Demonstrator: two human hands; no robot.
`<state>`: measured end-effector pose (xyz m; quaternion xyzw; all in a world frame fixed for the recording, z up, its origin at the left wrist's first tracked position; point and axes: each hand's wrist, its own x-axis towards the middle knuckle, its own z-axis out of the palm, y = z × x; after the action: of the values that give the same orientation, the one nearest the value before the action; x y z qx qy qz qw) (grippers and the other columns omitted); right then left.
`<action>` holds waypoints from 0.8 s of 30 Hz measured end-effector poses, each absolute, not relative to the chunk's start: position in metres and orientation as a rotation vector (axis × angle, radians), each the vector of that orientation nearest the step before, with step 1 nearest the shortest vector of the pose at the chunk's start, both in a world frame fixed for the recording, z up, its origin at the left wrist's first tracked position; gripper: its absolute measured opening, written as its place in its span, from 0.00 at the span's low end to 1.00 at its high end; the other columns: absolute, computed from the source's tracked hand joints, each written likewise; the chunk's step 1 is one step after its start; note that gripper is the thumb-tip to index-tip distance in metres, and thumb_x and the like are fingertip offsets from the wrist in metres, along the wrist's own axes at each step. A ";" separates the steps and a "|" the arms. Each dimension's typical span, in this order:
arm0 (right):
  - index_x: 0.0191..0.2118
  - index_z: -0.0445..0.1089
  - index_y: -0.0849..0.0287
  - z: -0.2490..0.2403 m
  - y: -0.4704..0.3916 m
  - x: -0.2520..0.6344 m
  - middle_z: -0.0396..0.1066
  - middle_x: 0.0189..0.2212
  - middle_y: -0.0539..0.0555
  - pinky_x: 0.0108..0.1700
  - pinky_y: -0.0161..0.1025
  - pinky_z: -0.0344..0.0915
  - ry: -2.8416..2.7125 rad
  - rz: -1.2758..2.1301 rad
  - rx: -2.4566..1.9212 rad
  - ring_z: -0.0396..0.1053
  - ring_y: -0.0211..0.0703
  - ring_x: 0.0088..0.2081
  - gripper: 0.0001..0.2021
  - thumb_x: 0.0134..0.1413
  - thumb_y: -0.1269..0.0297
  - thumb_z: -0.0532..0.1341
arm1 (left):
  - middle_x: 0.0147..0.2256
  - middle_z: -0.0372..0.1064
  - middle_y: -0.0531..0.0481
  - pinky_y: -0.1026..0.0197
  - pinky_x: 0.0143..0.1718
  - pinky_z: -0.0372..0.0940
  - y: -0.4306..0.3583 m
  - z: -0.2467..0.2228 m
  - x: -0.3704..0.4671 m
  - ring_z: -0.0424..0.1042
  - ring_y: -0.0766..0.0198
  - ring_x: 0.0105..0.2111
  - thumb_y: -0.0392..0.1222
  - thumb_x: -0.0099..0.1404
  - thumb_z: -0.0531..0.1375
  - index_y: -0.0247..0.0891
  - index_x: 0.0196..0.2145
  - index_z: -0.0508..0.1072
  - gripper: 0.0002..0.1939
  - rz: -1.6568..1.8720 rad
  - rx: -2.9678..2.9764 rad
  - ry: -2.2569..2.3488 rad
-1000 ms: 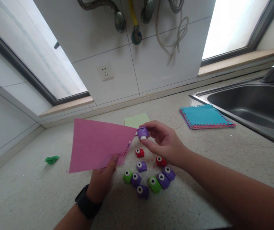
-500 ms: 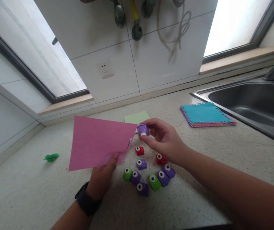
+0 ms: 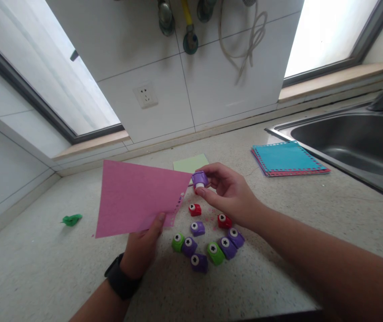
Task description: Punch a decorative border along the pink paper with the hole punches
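Note:
A pink sheet of paper (image 3: pixel 137 197) is tilted up above the counter, its lower edge pinched by my left hand (image 3: pixel 144 250) with the thumb on top. Small punched holes run along the sheet's right edge. My right hand (image 3: pixel 228 190) grips a purple craft punch (image 3: pixel 199 178) between thumb and fingers, at the sheet's upper right corner. Below lie several other punches: a red one (image 3: pixel 195 209), another red one (image 3: pixel 224 221), a green one (image 3: pixel 216 253) and purple ones such as this punch (image 3: pixel 199 263). Tiny pink paper bits are scattered among them.
A pale green sheet (image 3: pixel 189 162) lies behind the pink one. A stack of coloured paper with a punched blue sheet (image 3: pixel 287 156) on top is at the right, beside the steel sink (image 3: pixel 355 143). A crumpled green item (image 3: pixel 72 220) lies at the left.
The view has shifted very slightly. Both hands keep the same holds on the pink sheet and the purple punch, with no clear movement between them.

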<state>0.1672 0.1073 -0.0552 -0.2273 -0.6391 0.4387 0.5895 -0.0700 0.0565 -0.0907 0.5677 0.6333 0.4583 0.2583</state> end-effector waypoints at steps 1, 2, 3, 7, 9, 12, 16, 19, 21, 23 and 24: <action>0.47 0.68 0.56 -0.055 0.107 0.167 0.72 0.38 0.53 0.43 0.42 0.69 -1.491 1.018 -0.527 0.71 0.40 0.39 0.15 0.55 0.65 0.69 | 0.33 0.79 0.46 0.59 0.44 0.70 0.056 -0.089 -0.069 0.77 0.57 0.35 0.51 0.60 0.61 0.36 0.32 0.78 0.14 1.234 1.543 1.712; 0.47 0.68 0.56 -0.055 0.107 0.167 0.72 0.39 0.53 0.44 0.42 0.69 -1.495 1.015 -0.524 0.71 0.40 0.39 0.15 0.55 0.65 0.69 | 0.32 0.79 0.46 0.59 0.43 0.71 0.056 -0.088 -0.069 0.77 0.57 0.35 0.50 0.59 0.61 0.36 0.31 0.78 0.14 1.224 1.544 1.709; 0.47 0.68 0.56 -0.055 0.107 0.167 0.72 0.39 0.53 0.44 0.42 0.69 -1.497 1.013 -0.522 0.71 0.40 0.39 0.15 0.55 0.65 0.68 | 0.32 0.79 0.46 0.59 0.43 0.71 0.055 -0.087 -0.068 0.77 0.57 0.35 0.50 0.59 0.61 0.35 0.31 0.78 0.14 1.214 1.541 1.706; 0.46 0.69 0.56 -0.053 0.107 0.168 0.72 0.37 0.53 0.42 0.42 0.69 -1.509 1.015 -0.541 0.70 0.40 0.38 0.14 0.55 0.65 0.68 | 0.31 0.79 0.46 0.58 0.42 0.71 0.055 -0.088 -0.069 0.77 0.55 0.35 0.51 0.60 0.61 0.36 0.32 0.78 0.15 1.222 1.527 1.713; 0.46 0.70 0.57 -0.052 0.107 0.169 0.73 0.37 0.53 0.42 0.42 0.69 -1.518 1.023 -0.558 0.70 0.41 0.39 0.14 0.54 0.64 0.68 | 0.31 0.79 0.46 0.57 0.42 0.71 0.056 -0.090 -0.070 0.77 0.55 0.35 0.52 0.60 0.61 0.36 0.32 0.78 0.15 1.221 1.535 1.714; 0.47 0.71 0.58 -0.049 0.107 0.170 0.73 0.37 0.54 0.42 0.42 0.69 -1.527 1.046 -0.588 0.70 0.42 0.40 0.14 0.54 0.65 0.68 | 0.34 0.79 0.45 0.56 0.46 0.70 0.057 -0.091 -0.070 0.77 0.54 0.38 0.51 0.60 0.62 0.36 0.33 0.79 0.15 1.207 1.548 1.700; 0.46 0.73 0.59 -0.044 0.107 0.170 0.75 0.38 0.54 0.43 0.43 0.70 -1.486 1.180 -0.593 0.72 0.42 0.39 0.15 0.53 0.62 0.69 | 0.38 0.80 0.43 0.54 0.51 0.69 0.056 -0.087 -0.069 0.77 0.53 0.42 0.50 0.59 0.62 0.35 0.36 0.79 0.15 1.230 1.547 1.667; 0.43 0.75 0.59 -0.043 0.109 0.171 0.76 0.34 0.52 0.40 0.41 0.70 -1.438 1.315 -0.626 0.72 0.40 0.35 0.14 0.53 0.59 0.69 | 0.39 0.80 0.43 0.54 0.53 0.67 0.056 -0.086 -0.069 0.77 0.52 0.44 0.51 0.59 0.62 0.35 0.37 0.78 0.16 1.235 1.565 1.646; 0.41 0.76 0.59 -0.044 0.110 0.171 0.75 0.31 0.51 0.38 0.40 0.70 -1.414 1.385 -0.651 0.71 0.39 0.32 0.13 0.52 0.58 0.70 | 0.40 0.80 0.43 0.54 0.54 0.67 0.057 -0.087 -0.069 0.77 0.52 0.44 0.51 0.59 0.62 0.35 0.37 0.78 0.16 1.234 1.567 1.647; 0.41 0.76 0.59 -0.046 0.112 0.171 0.75 0.30 0.51 0.38 0.40 0.70 -1.398 1.435 -0.649 0.72 0.38 0.32 0.13 0.51 0.58 0.70 | 0.41 0.80 0.43 0.54 0.54 0.67 0.057 -0.089 -0.069 0.77 0.52 0.45 0.51 0.60 0.62 0.35 0.38 0.78 0.16 1.236 1.553 1.643; 0.41 0.76 0.59 -0.048 0.113 0.171 0.76 0.30 0.51 0.39 0.40 0.70 -1.394 1.448 -0.645 0.72 0.39 0.32 0.14 0.51 0.58 0.71 | 0.42 0.79 0.43 0.54 0.54 0.67 0.057 -0.089 -0.070 0.76 0.52 0.46 0.51 0.60 0.62 0.35 0.39 0.77 0.16 1.240 1.544 1.638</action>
<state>0.1712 0.1126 -0.0477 -0.2660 -0.5747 0.5969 0.4926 -0.0696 0.0573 -0.0894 0.5763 0.6115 0.4631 0.2819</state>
